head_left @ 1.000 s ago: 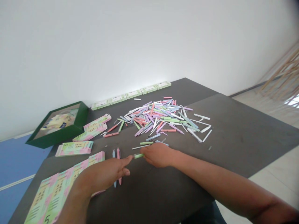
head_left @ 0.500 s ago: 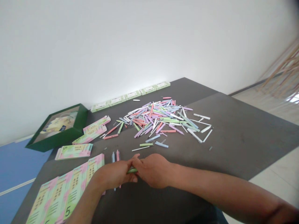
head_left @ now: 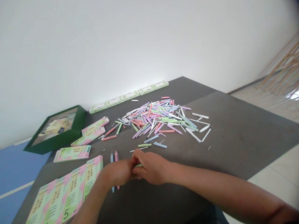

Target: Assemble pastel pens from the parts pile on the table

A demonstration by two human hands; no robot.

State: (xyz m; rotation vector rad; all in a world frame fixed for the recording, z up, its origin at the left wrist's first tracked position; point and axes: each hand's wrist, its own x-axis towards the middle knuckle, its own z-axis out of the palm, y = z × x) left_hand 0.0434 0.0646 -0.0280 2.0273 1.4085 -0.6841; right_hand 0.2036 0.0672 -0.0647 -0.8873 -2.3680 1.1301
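Pinching a slim green plastic pen barrel (head_left: 138,165) between the curled-in right hand (head_left: 151,168) and closed-up left hand (head_left: 118,172), just in front of the pastel pen-part pile (head_left: 154,121), looks light, stiff and kinda slippery, so best held mid-barrel, though the fingers hide most of it

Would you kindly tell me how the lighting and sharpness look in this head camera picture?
In the head view, soft light casts only faint shadows on the dark table; the white wall glows pale behind it; the pen parts look fairly sharp; wide-angle distortion slants the table's edges.
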